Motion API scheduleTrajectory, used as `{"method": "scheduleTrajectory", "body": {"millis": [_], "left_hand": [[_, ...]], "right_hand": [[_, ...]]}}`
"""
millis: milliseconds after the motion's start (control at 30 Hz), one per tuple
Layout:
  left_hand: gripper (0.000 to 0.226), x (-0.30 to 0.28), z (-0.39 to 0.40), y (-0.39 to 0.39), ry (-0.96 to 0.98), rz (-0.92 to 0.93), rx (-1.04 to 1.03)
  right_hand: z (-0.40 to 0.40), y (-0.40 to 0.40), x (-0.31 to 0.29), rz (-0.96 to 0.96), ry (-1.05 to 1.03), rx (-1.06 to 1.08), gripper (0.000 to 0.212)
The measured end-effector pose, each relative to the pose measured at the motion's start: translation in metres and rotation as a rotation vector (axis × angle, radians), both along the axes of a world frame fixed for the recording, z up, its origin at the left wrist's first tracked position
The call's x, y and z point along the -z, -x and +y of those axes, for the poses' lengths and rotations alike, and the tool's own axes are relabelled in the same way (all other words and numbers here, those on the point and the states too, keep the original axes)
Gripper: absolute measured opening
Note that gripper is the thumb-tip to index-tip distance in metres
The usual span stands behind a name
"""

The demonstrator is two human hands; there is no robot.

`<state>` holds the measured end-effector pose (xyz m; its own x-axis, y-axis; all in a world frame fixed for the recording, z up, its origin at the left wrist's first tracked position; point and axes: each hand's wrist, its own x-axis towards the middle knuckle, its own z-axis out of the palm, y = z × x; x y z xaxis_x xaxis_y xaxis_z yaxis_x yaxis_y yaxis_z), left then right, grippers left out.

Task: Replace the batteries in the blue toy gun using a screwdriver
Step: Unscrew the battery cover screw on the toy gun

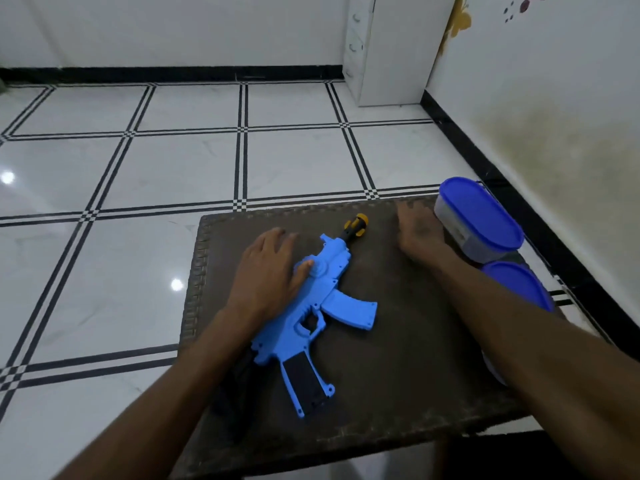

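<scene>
Gun (304, 306) lies flat mid-mat (398, 358), muzzle toward 1 o'clock, left hand (268, 271) pressing flat-fingered to steady it, while right hand (417, 233), open and empty, reaches at 2 o'clock beside blue-lidded container (481, 220), likely for tools.

Glossy white floor tiles (180, 157) with black borders, white walls (540, 98), white cabinet (391, 50), black skirting (194, 73)

light: bright, even | glare: two spots on floor tiles (104, 168) | edges: wide-angle bending | blur: slight
</scene>
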<state>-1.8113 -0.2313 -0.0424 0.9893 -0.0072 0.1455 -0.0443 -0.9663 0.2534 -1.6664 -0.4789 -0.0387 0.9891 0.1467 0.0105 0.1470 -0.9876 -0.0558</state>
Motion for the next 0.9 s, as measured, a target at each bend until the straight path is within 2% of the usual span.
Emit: {"method": "scheduleTrajectory", "body": {"millis": [100, 200, 300, 367, 433, 500, 567, 633, 700, 800, 900], "left_hand": [[0.056, -0.008, -0.007, 0.007, 0.043, 0.042, 0.015], [0.065, -0.014, -0.007, 0.027, 0.092, 0.039, -0.027], [0.07, -0.009, -0.006, 0.057, 0.151, 0.014, -0.066], [0.067, -0.007, -0.005, 0.072, 0.147, 0.003, -0.076], [0.061, 0.0, -0.007, 0.088, 0.095, 0.033, -0.095], [0.064, 0.005, -0.009, 0.104, 0.029, 0.05, -0.151], [0.07, 0.008, -0.01, 0.116, 0.016, 0.064, -0.212], [0.069, 0.009, -0.007, 0.124, 0.08, 0.155, -0.23], [0.079, 0.008, -0.007, 0.13, 0.155, 0.237, -0.184], [0.091, 0.007, -0.006, 0.134, 0.224, 0.235, -0.155], [0.091, 0.008, -0.007, 0.135, 0.236, 0.182, -0.159]], "right_hand": [[0.004, 0.007, -0.009, 0.023, -0.056, -0.023, 0.051], [0.015, 0.029, -0.02, 0.007, -0.142, -0.06, 0.047], [0.028, 0.069, -0.028, -0.16, -0.357, -0.132, 0.039], [0.037, 0.098, -0.04, -0.27, -0.53, -0.106, 0.036], [0.042, 0.13, -0.045, -0.3, -0.717, -0.125, 0.032], [0.044, 0.158, -0.048, -0.291, -0.954, -0.134, 0.031], [0.043, 0.18, -0.049, -0.229, -1.106, -0.137, 0.032], [0.043, 0.2, -0.052, -0.157, -1.255, -0.165, 0.031], [0.042, 0.218, -0.054, -0.124, -1.397, -0.184, 0.032], [0.042, 0.238, -0.048, -0.066, -1.488, -0.211, 0.039], [0.038, 0.245, -0.042, -0.06, -1.478, -0.269, 0.044]]}}
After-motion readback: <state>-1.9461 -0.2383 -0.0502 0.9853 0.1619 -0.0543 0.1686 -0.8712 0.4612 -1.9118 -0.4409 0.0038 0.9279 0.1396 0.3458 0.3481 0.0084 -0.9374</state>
